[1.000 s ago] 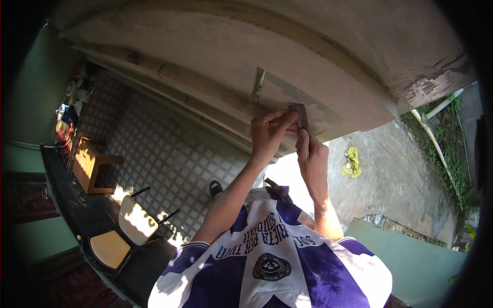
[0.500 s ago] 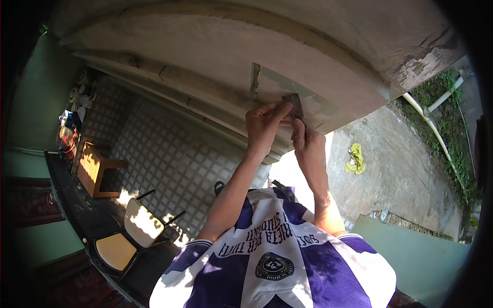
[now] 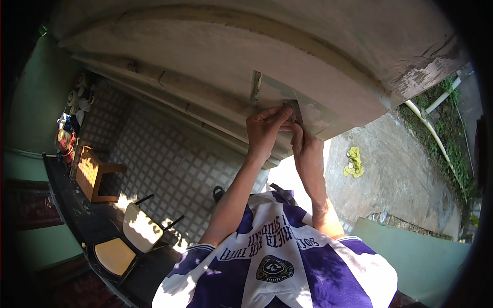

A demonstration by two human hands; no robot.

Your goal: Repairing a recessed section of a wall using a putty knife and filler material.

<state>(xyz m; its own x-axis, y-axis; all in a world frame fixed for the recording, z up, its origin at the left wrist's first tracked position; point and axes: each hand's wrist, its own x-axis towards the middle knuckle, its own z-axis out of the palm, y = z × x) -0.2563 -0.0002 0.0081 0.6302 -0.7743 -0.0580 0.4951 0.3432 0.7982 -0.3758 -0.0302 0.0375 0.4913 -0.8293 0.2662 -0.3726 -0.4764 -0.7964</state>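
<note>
We observe a thin, flat, dark plate (image 3: 298,114) before the matt plastered beam (image 3: 205,49), near its narrow, rough-edged slot (image 3: 256,89); our left hand (image 3: 262,132) pinches the plate between thumb and bent fingers; our right hand (image 3: 309,154), fingers curled, grips its lower end; plate-to-plaster contact we cannot tell; crumpled yellow-green cloth (image 3: 353,163) lies on mottled concrete (image 3: 400,172).

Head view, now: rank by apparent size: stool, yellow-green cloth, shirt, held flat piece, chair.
1. Shirt
2. Chair
3. Stool
Then cloth and flat piece, unranked: the piece is partly covered, so its full outline is unsure.
</note>
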